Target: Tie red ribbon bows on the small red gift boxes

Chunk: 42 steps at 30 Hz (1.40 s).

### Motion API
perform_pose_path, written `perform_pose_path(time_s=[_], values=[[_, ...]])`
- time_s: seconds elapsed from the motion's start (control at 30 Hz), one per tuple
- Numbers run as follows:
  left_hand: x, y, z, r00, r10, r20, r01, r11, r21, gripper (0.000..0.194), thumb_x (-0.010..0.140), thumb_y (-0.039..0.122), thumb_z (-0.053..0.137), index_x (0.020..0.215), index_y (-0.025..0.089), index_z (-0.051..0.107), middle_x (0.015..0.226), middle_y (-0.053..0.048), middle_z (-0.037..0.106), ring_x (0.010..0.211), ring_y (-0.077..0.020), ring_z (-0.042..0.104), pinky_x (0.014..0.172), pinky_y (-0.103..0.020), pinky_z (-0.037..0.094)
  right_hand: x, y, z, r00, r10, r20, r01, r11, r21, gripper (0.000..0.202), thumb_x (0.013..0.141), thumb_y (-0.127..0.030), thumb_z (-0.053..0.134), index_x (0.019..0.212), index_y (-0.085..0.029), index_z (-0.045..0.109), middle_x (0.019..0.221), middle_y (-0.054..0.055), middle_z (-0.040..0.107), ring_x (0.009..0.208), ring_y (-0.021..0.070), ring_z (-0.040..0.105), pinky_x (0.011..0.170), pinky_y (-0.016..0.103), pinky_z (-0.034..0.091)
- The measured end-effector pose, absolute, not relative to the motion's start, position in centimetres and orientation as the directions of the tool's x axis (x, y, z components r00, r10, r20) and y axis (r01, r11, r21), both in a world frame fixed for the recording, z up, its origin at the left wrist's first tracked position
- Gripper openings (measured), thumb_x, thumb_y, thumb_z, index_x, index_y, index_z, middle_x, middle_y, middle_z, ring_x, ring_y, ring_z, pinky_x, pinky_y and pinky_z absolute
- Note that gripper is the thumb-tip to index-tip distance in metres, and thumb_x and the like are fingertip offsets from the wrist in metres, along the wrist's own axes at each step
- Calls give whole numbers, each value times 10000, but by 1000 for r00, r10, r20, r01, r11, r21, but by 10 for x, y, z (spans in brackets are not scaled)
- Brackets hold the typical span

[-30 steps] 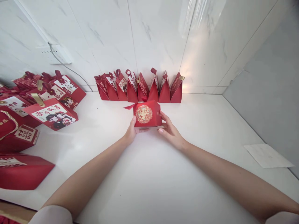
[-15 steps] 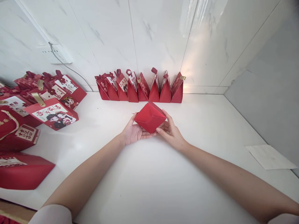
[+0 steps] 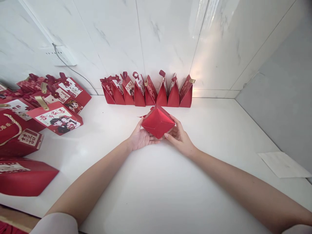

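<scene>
Between my two hands is a red paper gift box (image 3: pixel 158 122), one creased, diamond-shaped side facing me. My left hand (image 3: pixel 140 138) cradles it from the left, thumb at its left corner and fingers beneath. On the other side, my right hand (image 3: pixel 179 138) grips the right corner and lower edge, its thumb in front and fingers partly hidden behind. A bit of dark red ribbon (image 3: pixel 142 116) sticks out at the box's left. Just beyond, a row of similar red gift boxes (image 3: pixel 139 97) stands upright side by side, with ribbon loops on top.
At the left lies a pile of red gift boxes with printed labels (image 3: pixel 58 120), one with a rope handle (image 3: pixel 14 130). A white sheet (image 3: pixel 284 164) rests at the table's right edge. Behind the white table (image 3: pixel 151 188) is a marbled wall with a socket (image 3: pixel 58 56) and cable.
The gift box in my hands has tilted slightly, and more of its ribbon shows at the left. The whole view has shifted a little; my grip looks the same.
</scene>
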<state>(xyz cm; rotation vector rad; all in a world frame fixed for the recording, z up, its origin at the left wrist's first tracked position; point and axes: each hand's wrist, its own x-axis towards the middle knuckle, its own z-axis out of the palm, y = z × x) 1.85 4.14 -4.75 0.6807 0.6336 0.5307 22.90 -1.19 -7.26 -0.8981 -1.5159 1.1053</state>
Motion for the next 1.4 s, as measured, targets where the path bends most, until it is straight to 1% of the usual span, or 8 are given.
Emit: perform_pose_path(time_s=[0.17, 0.33, 0.5, 0.6, 0.77, 0.97, 1.1, 1.4], values=[[19, 42, -49, 673, 645, -363, -241, 655, 716, 796, 862, 739, 315, 1328, 136, 544, 1317, -161, 606, 1074, -296, 644, 1008, -459, 427, 230, -13, -71, -178, 926, 333, 89, 352, -932, 721, 923, -357, 574, 1514, -339, 161, 1180, 80, 549, 827, 185, 610, 774, 389, 551], [20, 42, -54, 537, 803, -259, -367, 499, 785, 429, 959, 404, 450, 1313, 187, 558, 1349, -92, 595, 1218, -245, 573, 1082, -425, 401, 231, -15, -72, -109, 876, 470, 299, 480, -825, 560, 924, -287, 543, 1445, -404, 375, 1157, 73, 431, 970, 214, 552, 787, 379, 576], [21, 36, -52, 600, 798, -60, -400, 364, 841, 630, 849, 617, 540, 1364, 260, 486, 1500, -84, 436, 1387, -333, 387, 1110, -544, 352, 231, -13, -76, -120, 795, 595, 343, 596, -726, 527, 931, -165, 485, 1375, -449, 469, 1122, 56, 390, 990, 205, 513, 793, 370, 561], [23, 32, -53, 585, 811, -4, -363, 266, 893, 670, 775, 554, 683, 1358, 313, 457, 1571, -54, 318, 1419, -346, 327, 1120, -558, 335, 232, -12, -76, -133, 771, 622, 354, 623, -697, 495, 938, -164, 472, 1344, -445, 503, 1129, 55, 391, 931, 194, 516, 767, 373, 553], [25, 31, -60, 505, 863, 15, -375, 204, 904, 608, 834, 498, 625, 1373, 302, 423, 1557, -61, 341, 1400, -356, 352, 1091, -590, 352, 232, -16, -70, -137, 838, 528, 210, 545, -812, 461, 918, -315, 568, 1356, -347, 427, 1274, 79, 417, 1013, 215, 541, 841, 405, 537], [25, 31, -59, 548, 836, 21, -350, 206, 914, 683, 751, 426, 718, 1362, 280, 449, 1484, -74, 446, 1395, -351, 360, 1122, -539, 320, 231, -10, -72, -102, 975, 196, -43, 193, -980, 518, 899, -540, 558, 1313, -279, 387, 1371, 100, 488, 1197, 253, 520, 953, 437, 493], [25, 31, -54, 575, 818, -13, -324, 242, 915, 699, 719, 344, 768, 1342, 275, 461, 1429, -85, 512, 1369, -329, 409, 1119, -503, 329, 236, -4, -74, -216, 957, 195, -103, 176, -979, 522, 919, -554, 519, 1342, -268, 411, 1460, 87, 445, 1278, 252, 480, 1050, 443, 428], [26, 31, -51, 590, 807, -33, -307, 262, 915, 662, 718, 359, 780, 1305, 235, 500, 1342, -120, 583, 1293, -328, 500, 1084, -502, 362, 240, 0, -75, -214, 955, 205, -80, 192, -978, 527, 920, -554, 521, 1343, -256, 422, 1444, 99, 470, 1253, 253, 509, 1034, 460, 449]])
